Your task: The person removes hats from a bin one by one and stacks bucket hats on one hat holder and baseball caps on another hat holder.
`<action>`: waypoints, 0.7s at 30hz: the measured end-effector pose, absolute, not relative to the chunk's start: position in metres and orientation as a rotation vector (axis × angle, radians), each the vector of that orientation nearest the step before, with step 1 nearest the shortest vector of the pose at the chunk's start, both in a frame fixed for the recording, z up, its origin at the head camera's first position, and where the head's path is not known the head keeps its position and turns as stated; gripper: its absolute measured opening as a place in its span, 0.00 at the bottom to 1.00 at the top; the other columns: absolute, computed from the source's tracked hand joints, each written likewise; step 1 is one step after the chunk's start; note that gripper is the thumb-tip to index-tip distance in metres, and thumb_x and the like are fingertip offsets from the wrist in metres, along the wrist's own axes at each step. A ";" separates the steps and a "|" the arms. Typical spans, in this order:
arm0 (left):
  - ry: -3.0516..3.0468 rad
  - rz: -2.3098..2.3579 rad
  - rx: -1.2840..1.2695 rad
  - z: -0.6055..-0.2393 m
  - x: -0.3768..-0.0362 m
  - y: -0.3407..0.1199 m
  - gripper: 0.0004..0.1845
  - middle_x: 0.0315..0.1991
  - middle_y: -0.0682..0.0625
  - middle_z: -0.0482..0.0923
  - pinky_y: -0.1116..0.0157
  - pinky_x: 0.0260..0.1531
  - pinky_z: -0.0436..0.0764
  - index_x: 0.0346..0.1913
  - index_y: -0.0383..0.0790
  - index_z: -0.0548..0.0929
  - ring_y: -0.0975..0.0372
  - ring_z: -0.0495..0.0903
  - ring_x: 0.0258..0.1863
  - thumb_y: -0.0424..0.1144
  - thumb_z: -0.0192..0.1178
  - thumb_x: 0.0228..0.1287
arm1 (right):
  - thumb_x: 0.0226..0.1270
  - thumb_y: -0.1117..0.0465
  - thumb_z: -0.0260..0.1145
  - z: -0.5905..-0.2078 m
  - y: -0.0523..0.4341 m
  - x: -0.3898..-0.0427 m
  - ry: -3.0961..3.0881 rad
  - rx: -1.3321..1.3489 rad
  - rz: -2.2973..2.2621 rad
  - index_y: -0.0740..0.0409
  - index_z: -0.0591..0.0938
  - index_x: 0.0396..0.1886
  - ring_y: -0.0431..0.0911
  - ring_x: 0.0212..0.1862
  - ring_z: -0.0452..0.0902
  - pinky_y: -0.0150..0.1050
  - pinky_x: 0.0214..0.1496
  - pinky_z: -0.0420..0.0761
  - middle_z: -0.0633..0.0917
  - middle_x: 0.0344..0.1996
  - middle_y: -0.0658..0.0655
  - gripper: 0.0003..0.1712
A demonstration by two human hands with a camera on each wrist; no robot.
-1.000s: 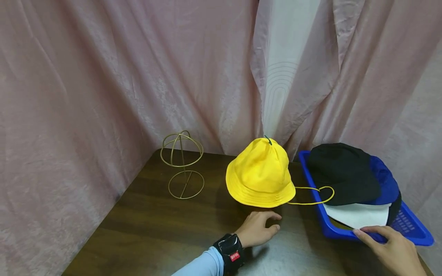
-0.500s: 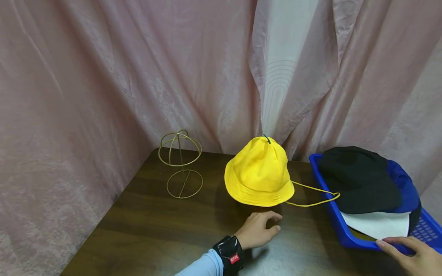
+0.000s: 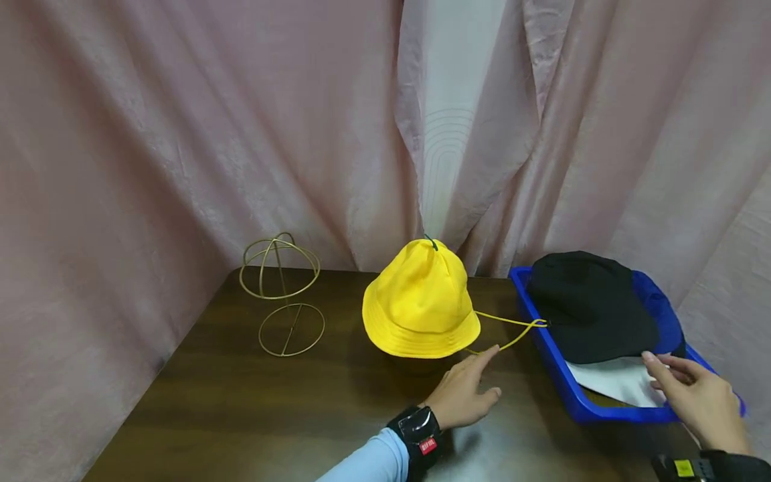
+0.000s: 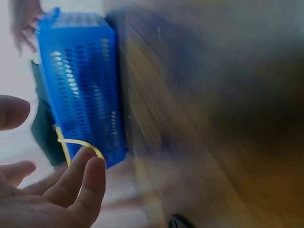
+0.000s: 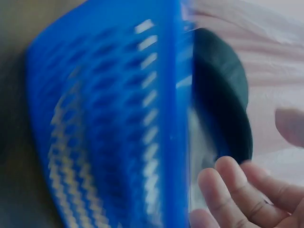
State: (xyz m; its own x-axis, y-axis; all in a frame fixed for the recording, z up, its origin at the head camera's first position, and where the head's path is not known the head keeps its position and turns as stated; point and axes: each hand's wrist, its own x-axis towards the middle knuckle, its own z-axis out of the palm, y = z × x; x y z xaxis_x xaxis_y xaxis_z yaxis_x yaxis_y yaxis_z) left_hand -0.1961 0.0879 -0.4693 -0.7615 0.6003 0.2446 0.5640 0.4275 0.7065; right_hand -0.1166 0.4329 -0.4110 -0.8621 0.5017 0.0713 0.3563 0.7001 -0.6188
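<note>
A yellow bucket hat [image 3: 421, 301] with a green tip stands on the dark wooden table, and its yellow cord [image 3: 510, 343] runs right to the basket rim. My left hand [image 3: 464, 395] reaches to the cord with extended fingers; in the left wrist view the cord [image 4: 78, 141] meets its fingertips. My right hand [image 3: 701, 395] hovers over the near side of the blue basket [image 3: 578, 402], fingers apart, close to the brim of a black cap [image 3: 590, 308]. In the right wrist view nothing sits between thumb and fingers. Whether the fingertips touch the cap, I cannot tell.
A gold wire hat stand [image 3: 283, 294] is at the table's back left. Under the black cap, the basket also holds a blue cap [image 3: 656, 308] and a white piece [image 3: 620, 378]. Pink curtains [image 3: 271, 134] hang behind the table.
The basket slid right, then my right hand left its rim and rose over the caps. My left hand stretched forward to the cord. The head view turned right.
</note>
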 end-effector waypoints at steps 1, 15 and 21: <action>2.656 1.242 1.035 -0.471 -0.200 0.091 0.37 0.70 0.49 0.70 0.59 0.58 0.76 0.78 0.51 0.63 0.58 0.76 0.62 0.45 0.64 0.67 | 0.73 0.34 0.57 -0.408 0.431 -0.122 -2.651 -0.679 0.981 0.80 0.72 0.61 0.48 0.30 0.86 0.46 0.31 0.83 0.87 0.38 0.70 0.48; 2.738 1.158 0.792 -0.500 -0.203 0.052 0.20 0.44 0.49 0.87 0.60 0.42 0.82 0.54 0.38 0.86 0.58 0.85 0.45 0.42 0.66 0.61 | 0.70 0.44 0.68 -0.417 0.388 -0.173 -2.108 -0.544 2.042 0.62 0.66 0.44 0.44 0.31 0.88 0.38 0.34 0.86 0.88 0.27 0.49 0.28; 2.625 1.339 0.879 -0.490 -0.201 0.050 0.15 0.41 0.54 0.87 0.68 0.39 0.78 0.52 0.38 0.87 0.64 0.83 0.41 0.40 0.63 0.65 | 0.73 0.53 0.66 -0.413 0.387 -0.178 -1.947 -0.472 2.199 0.71 0.49 0.76 0.45 0.32 0.88 0.39 0.39 0.86 0.86 0.46 0.65 0.47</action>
